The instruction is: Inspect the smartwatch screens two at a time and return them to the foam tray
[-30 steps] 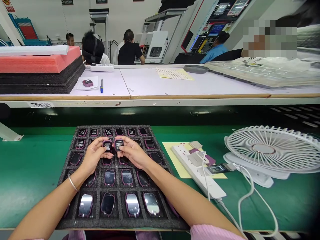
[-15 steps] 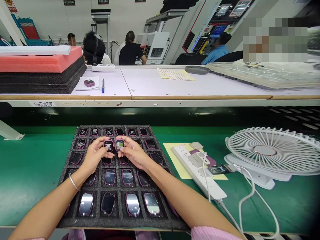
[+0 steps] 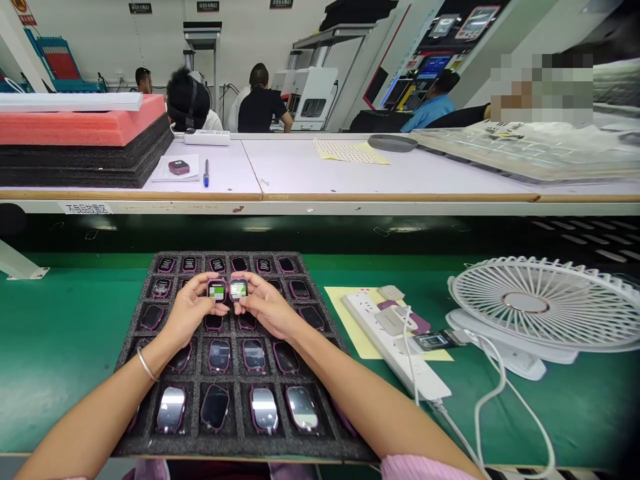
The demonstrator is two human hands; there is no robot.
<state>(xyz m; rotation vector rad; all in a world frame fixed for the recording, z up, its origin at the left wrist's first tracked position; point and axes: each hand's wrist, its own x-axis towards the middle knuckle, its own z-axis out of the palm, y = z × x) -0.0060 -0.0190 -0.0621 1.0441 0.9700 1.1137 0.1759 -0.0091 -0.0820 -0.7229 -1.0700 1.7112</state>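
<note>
Between the fingers and thumb of my left hand (image 3: pixel 193 305) is a purple-framed smartwatch (image 3: pixel 217 291), its screen lit with green and white. My right hand (image 3: pixel 267 305) pinches a second smartwatch (image 3: pixel 239 289) close beside it, also showing a green and white screen. Both are held face up over a dark foam tray (image 3: pixel 190 430). In the tray's compartments lie several similar watches, among them one with a shiny screen (image 3: pixel 265 408). A few in the back row, such as a watch (image 3: pixel 166 265) at the left corner, show white text. My hands and forearms hide some compartments.
Right of the tray, a white power strip (image 3: pixel 395 347) with cables lies on yellow paper (image 3: pixel 350 327). A white fan (image 3: pixel 530 303) stands farther right. On the shelf behind are foam sheets (image 3: pixel 75 127), a pen (image 3: pixel 206 172) and another watch (image 3: pixel 179 167). Several people sit beyond.
The left watch's screen has switched from white text on black to green and white. The right watch's screen now shows a brighter green and white display. Both hands stay nearly still.
</note>
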